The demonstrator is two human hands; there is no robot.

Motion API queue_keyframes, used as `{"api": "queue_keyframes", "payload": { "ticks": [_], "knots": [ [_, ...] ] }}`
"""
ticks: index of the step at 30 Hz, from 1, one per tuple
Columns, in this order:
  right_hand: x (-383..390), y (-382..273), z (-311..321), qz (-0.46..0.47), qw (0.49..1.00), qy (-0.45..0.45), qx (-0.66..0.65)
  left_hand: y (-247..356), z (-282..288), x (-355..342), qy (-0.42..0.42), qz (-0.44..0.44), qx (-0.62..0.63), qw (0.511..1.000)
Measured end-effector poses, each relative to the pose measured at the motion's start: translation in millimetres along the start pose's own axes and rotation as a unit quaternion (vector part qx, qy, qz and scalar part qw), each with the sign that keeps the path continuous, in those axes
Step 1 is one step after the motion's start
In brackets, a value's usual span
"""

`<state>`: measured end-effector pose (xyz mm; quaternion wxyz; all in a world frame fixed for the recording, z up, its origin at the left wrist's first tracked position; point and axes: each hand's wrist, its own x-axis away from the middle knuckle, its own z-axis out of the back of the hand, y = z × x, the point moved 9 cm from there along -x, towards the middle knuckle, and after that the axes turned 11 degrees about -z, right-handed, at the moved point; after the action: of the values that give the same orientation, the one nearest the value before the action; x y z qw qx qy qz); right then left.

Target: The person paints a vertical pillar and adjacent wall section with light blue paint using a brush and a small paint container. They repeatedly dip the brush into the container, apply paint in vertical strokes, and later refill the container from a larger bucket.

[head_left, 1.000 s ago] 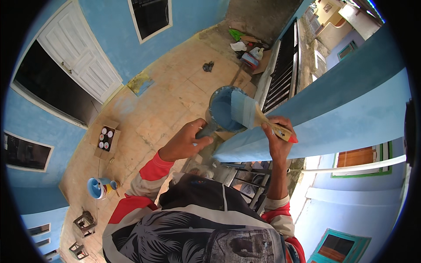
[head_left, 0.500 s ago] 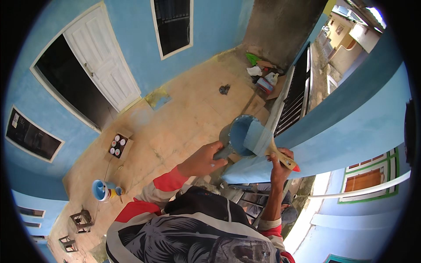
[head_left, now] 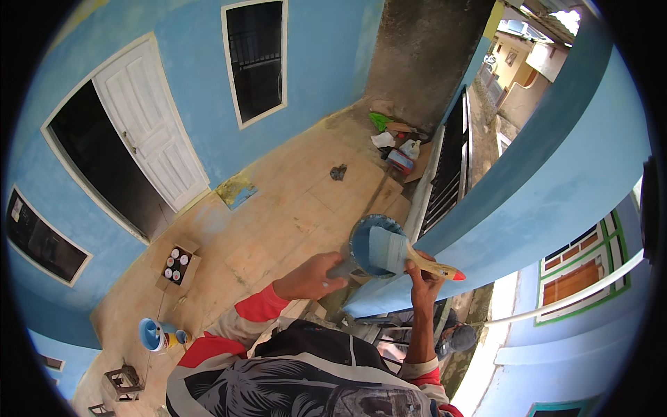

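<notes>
My left hand (head_left: 313,276) is closed on the grey handle of a round paint pot (head_left: 360,249) coated in blue, held out above the tiled floor. My right hand (head_left: 422,279) grips a wide paintbrush (head_left: 389,250) by its wooden, red-tipped handle. The blue-coated bristles are across the pot's opening; whether they touch the paint inside I cannot tell. A pale blue curved pillar (head_left: 549,167) rises just beside my right hand.
Below left stand a box of cans (head_left: 177,265), a blue-topped bucket (head_left: 151,335) and stools (head_left: 124,382). Blue walls, an open doorway (head_left: 94,160) and a railing (head_left: 445,167) surround the floor. Clutter (head_left: 399,160) lies in the corner; metal bars and a shoe (head_left: 457,339) show below.
The view has shifted, so the pot and both hands sit lower in the picture. The brush has tilted a little over the pot; both grips are unchanged.
</notes>
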<state>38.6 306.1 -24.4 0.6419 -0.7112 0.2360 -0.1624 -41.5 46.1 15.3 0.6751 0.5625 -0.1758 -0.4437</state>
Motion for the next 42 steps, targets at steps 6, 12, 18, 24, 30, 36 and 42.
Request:
{"api": "queue_keyframes", "payload": {
  "ticks": [6, 12, 18, 24, 30, 36, 42],
  "knots": [
    [7, -37, -4, 0.043, 0.999, -0.008, -0.014, 18, 6, -7, -0.023, -0.030, -0.040, 0.998],
    [14, -54, -2, 0.096, 0.994, 0.055, 0.002, 28, 19, -12, 0.007, -0.121, -0.090, 0.988],
    [14, -54, -8, 0.109, 0.993, 0.047, 0.013, 35, 33, -8, -0.030, -0.039, -0.268, 0.962],
    [17, -68, -15, 0.072, 0.997, 0.011, 0.013, 42, 48, -9, -0.048, -0.071, -0.293, 0.952],
    [26, -114, -29, 0.156, 0.987, -0.009, 0.033, 85, 72, -23, -0.097, -0.136, -0.273, 0.947],
    [54, -184, -26, 0.244, 0.969, -0.029, 0.037, 131, 64, -50, -0.189, -0.186, -0.235, 0.935],
    [80, -231, -7, 0.300, 0.953, -0.017, 0.047, 162, 42, -69, -0.275, -0.203, -0.254, 0.905]
  ]
}}
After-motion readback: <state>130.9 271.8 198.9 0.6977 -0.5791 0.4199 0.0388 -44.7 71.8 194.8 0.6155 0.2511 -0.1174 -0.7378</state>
